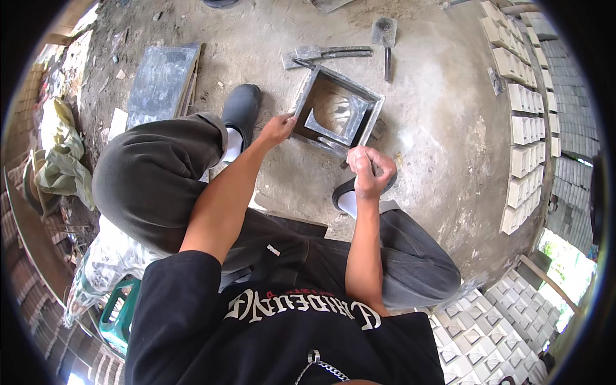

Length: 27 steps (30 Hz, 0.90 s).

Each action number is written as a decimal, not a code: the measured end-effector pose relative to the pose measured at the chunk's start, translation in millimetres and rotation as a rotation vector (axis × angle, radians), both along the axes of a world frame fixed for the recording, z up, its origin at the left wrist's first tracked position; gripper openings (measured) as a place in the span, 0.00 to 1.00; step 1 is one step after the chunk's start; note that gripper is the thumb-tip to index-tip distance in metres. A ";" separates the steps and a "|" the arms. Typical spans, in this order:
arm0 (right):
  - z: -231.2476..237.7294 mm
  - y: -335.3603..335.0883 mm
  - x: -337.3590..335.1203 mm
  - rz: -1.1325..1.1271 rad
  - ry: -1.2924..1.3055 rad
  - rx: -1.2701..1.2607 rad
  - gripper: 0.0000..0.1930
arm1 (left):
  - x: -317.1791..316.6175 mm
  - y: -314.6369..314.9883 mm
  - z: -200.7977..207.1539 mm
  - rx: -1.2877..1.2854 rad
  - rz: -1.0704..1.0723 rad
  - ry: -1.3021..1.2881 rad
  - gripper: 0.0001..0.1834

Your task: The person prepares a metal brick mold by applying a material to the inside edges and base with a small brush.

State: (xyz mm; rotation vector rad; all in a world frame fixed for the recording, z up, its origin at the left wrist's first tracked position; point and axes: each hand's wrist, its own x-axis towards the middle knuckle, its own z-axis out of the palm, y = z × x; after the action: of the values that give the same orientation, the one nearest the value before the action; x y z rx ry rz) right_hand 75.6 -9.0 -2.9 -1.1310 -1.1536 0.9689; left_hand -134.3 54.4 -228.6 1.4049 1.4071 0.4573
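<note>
An open square metal mould rests on the concrete floor in front of me, between my feet. Inside it lies a grey plate with a curved, whitish relief, partly in shadow. My left hand is closed on the mould's left side. By the near right corner, my right hand makes a fist; a small dark piece shows beside its fingers, but what it grips is hidden. Just beyond the mould lies a flat trowel with a dark handle. A second trowel sits farther off to the right, its handle toward me.
Flat grey boards are stacked at the far left. Rows of pale cast blocks line the right side, and more patterned blocks stand at the lower right. A green plastic stool is at my left. My dark clogs flank the mould.
</note>
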 end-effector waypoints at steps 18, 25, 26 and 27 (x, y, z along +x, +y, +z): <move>1.9 -2.0 -25.5 0.046 0.010 0.216 0.07 | -1.8 -31.3 26.3 0.049 -0.408 0.444 0.51; 7.7 0.4 -33.4 0.069 0.031 0.252 0.07 | 7.1 -24.2 38.2 -0.008 -0.434 0.426 0.51; -3.8 1.4 -32.7 0.062 -0.024 0.221 0.07 | 7.6 -23.4 39.2 -0.015 -0.441 0.419 0.51; -21.1 2.4 -31.2 0.055 -0.080 0.189 0.07 | 7.6 -22.7 40.2 -0.021 -0.449 0.411 0.51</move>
State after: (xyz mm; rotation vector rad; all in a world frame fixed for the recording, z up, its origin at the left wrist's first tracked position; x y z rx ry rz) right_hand 44.4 -6.6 -24.0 -0.9971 -1.3184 0.8432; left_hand -126.7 31.7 -188.4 1.8052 1.3456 -0.1449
